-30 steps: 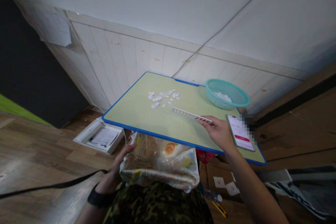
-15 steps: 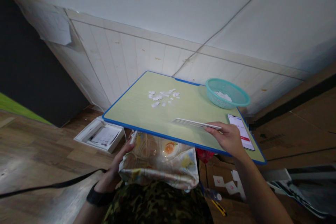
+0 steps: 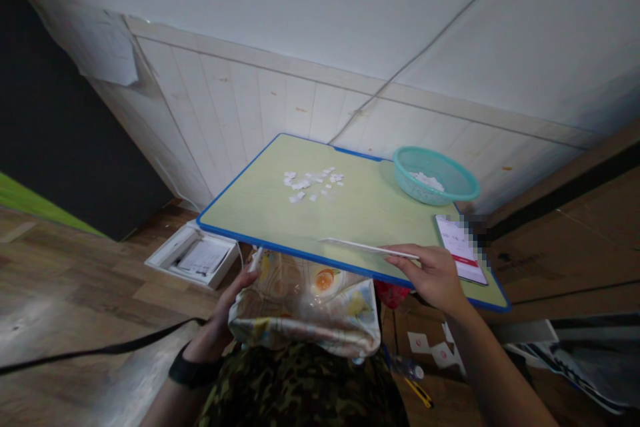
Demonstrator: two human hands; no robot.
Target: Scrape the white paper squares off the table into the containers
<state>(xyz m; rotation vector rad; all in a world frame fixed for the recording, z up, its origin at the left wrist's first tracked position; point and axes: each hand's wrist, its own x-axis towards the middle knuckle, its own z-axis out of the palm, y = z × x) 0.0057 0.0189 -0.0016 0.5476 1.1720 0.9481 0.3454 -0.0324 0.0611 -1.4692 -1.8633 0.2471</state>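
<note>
My right hand (image 3: 434, 275) pinches one end of a long white slotted strip (image 3: 360, 247), held just above the front edge of the green table with a blue rim (image 3: 250, 208). My left hand (image 3: 235, 295) is below the table edge, fingers closed on the rim of a patterned fruit-print bag (image 3: 305, 310) resting on my lap. A scatter of small white pieces (image 3: 313, 184) lies in the middle of the table.
A teal mesh basket (image 3: 434, 177) with white pieces stands at the table's far right. A phone (image 3: 463, 249) with a lit screen lies beside my right hand. An open white box (image 3: 193, 257) sits on the wooden floor at left. Cardboard boxes (image 3: 565, 240) stand at right.
My right hand drew the white strip toward me, from the table's middle to its front edge. The strip has tilted so it now shows edge-on. The left hand stayed on the bag.
</note>
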